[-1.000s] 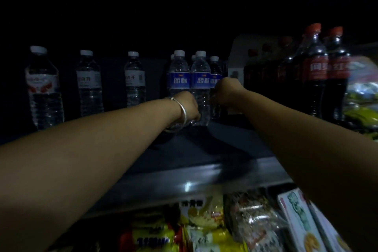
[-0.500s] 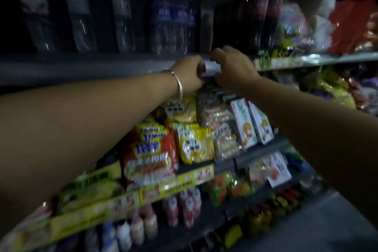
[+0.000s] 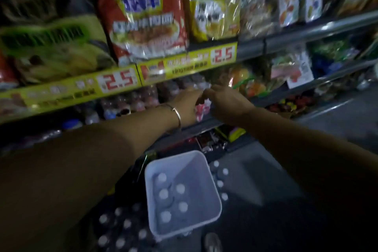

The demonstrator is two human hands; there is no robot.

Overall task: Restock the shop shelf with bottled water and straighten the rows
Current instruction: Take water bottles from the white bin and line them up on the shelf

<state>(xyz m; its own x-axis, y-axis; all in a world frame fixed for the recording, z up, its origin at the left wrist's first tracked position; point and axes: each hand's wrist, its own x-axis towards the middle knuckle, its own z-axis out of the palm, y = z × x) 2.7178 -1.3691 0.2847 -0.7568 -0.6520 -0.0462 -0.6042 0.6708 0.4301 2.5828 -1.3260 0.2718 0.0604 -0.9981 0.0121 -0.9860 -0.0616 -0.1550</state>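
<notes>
Five white-capped clear plastic water bottles (image 3: 171, 200) stand in the pale square plastic tub (image 3: 206, 172) on the floor well below both hands, with more capped bottles (image 3: 120, 229) packed left of it. The left hand (image 3: 187, 106), wearing a thin metal bangle (image 3: 177, 113), and the right hand (image 3: 227, 104) hang just beside each other, fingers loosely curled; blur hides whether either holds anything. Full bottles should be heavy, slick and slightly squashy, so I'd grip the waist or neck.

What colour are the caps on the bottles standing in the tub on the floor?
White caps, inside the pale grey tub; the head view shows them from above.
</notes>
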